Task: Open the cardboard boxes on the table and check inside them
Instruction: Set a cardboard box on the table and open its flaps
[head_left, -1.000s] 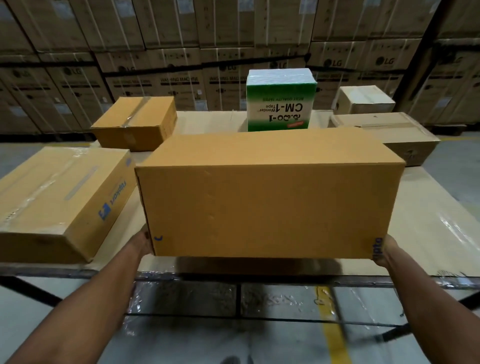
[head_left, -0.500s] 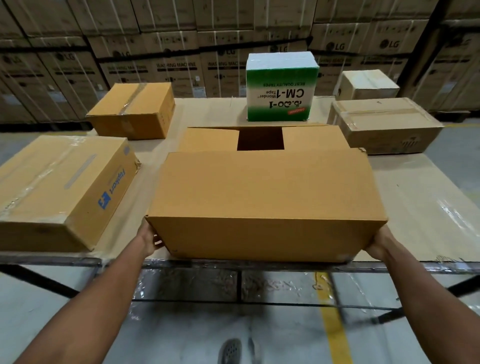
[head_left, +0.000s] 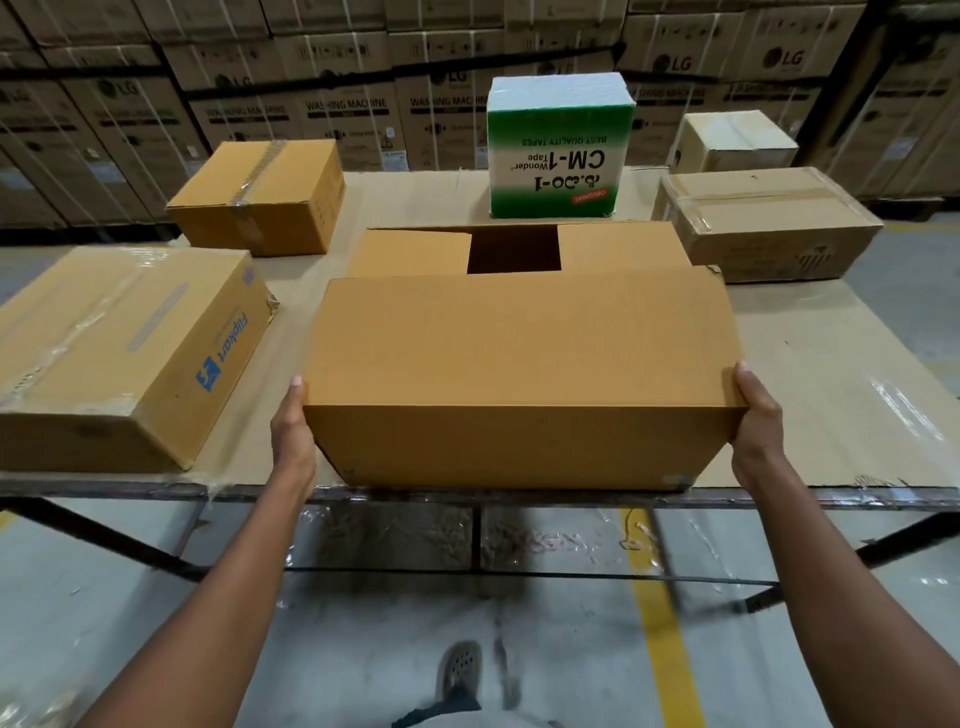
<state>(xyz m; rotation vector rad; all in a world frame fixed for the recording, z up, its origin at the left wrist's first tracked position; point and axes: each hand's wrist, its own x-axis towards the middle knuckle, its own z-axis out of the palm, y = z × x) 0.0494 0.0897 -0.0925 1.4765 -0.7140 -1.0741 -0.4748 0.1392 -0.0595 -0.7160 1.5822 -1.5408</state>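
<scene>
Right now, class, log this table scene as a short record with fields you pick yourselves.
held box: plain cardboard box at the table's near edge
left hand: grips its left end
right hand: grips its right end
far side: two flaps with a dark gap between
contents: not visible
other boxes: Flipkart box, green tape box, three more

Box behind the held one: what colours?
Green and white box, with dark print; head view.
</scene>
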